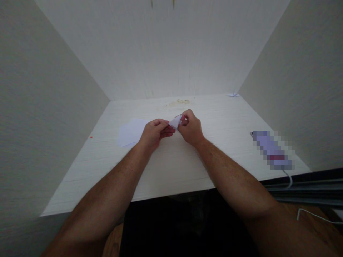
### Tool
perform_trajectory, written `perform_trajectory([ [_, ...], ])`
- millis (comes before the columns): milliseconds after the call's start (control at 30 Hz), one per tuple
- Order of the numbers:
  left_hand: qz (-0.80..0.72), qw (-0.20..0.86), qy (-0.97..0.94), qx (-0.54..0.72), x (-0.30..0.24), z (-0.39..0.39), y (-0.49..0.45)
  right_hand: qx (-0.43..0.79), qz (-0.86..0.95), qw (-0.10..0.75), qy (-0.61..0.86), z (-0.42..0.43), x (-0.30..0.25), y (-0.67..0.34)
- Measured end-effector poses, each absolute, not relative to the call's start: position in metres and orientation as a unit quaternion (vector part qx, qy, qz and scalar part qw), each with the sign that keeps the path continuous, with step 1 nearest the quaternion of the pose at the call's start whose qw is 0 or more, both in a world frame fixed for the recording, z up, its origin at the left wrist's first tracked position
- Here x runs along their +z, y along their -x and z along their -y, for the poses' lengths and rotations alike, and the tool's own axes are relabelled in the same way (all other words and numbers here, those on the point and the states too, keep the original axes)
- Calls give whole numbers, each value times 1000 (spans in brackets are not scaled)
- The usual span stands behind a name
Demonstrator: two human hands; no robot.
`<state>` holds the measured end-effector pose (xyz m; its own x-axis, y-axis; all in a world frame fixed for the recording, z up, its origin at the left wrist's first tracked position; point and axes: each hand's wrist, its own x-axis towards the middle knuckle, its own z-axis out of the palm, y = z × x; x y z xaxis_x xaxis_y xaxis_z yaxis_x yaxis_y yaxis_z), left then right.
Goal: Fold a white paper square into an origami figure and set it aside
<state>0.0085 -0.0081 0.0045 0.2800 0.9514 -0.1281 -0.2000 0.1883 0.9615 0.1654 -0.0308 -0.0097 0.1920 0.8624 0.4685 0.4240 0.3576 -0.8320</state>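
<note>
A small folded piece of pale paper (175, 122) is held just above the middle of a white table (187, 167). My left hand (154, 132) pinches its left side with fingers closed. My right hand (190, 127) grips its right side, thumb and fingers pressed on the fold. Both hands meet at the paper. A stack of pale paper sheets (130, 133) lies flat on the table just left of my left hand, partly hidden by it.
White walls close the table in at the left, back and right. A small folded paper shape (232, 94) sits in the far right corner. A blurred flat object (272, 150) with a white cable (288, 178) lies near the right edge. A tiny red speck (91, 137) marks the left side.
</note>
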Motion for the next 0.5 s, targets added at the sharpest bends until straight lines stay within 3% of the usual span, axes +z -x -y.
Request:
perform_trajectory([
  [367, -394, 664, -446, 453, 2, 5, -7, 151, 636, 572, 496, 31, -9, -164],
  [500, -398, 665, -436, 458, 2, 4, -6, 204, 649, 584, 443, 31, -8, -163],
])
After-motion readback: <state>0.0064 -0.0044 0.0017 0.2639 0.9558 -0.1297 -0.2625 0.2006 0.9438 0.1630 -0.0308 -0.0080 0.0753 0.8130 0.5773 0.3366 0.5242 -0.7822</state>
